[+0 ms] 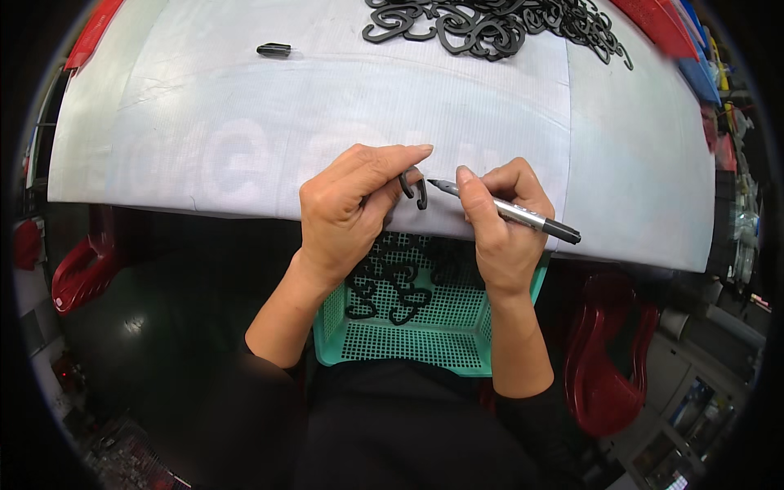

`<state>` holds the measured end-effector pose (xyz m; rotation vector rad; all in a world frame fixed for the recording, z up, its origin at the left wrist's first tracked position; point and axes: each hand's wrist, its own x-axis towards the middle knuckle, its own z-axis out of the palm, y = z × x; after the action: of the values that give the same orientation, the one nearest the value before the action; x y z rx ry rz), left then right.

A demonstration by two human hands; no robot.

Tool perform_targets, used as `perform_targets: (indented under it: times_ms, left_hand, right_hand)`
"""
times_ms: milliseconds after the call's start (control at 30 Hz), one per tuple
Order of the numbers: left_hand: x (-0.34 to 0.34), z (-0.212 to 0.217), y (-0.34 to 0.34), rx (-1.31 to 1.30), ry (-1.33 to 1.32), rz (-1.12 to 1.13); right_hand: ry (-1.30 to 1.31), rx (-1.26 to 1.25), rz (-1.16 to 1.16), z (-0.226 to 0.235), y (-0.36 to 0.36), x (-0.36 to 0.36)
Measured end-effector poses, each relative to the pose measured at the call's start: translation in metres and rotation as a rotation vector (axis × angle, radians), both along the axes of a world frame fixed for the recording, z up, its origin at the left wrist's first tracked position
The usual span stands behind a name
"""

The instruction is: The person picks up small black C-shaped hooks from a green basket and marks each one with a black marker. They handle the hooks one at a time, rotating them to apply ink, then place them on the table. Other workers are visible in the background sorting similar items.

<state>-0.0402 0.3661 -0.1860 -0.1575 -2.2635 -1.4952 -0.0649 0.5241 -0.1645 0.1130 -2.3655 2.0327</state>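
Over the near edge of the table, my left hand (343,196) pinches a small black curved hook (421,194) between thumb and fingers. My right hand (508,224) grips a silver and black marker pen (527,216), its dark tip pointing left, close beside the hook. Whether tip and hook touch, I cannot tell. Below my hands, a green mesh basket (408,353) holds several similar black hooks (400,282). A larger heap of black hooks (482,33) lies at the far side of the table.
A black pen cap (274,50) rests at the far left on the pale covered table (229,155). Red bins (663,24) stand at the far right corner. Dark red chairs (604,367) flank me, one on each side below the table edge.
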Motion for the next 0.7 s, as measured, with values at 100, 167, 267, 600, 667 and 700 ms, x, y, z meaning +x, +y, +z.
perform_targets:
  times_ms: [100,167,267,600,667,700]
  left_hand:
    - [-0.0013,-0.0014,0.002,0.012,0.017,0.003]
    - [-0.0012,-0.0017,0.0022,0.016,0.024,0.009]
    - [0.0021,0.0053,-0.0005,-0.014,-0.075,-0.023]
    - [0.0012,0.0034,-0.0008,-0.027,-0.042,-0.026]
    - [0.0015,0.0028,-0.0007,-0.021,-0.042,-0.023]
    - [0.0017,0.0026,-0.0007,-0.022,-0.042,-0.023]
  right_hand:
    - [-0.002,0.009,-0.016,-0.0019,-0.0012,-0.0013]
    - [-0.028,-0.03,-0.021,0.0002,-0.0018,-0.0014]
    - [0.005,0.004,-0.01,-0.0036,-0.0027,-0.0022]
    - [0.025,0.022,0.008,-0.0034,-0.0041,-0.0025]
    - [0.028,0.024,0.01,-0.0027,-0.0044,-0.0026]
    - [0.025,0.031,0.009,-0.0027,-0.0045,-0.0024]
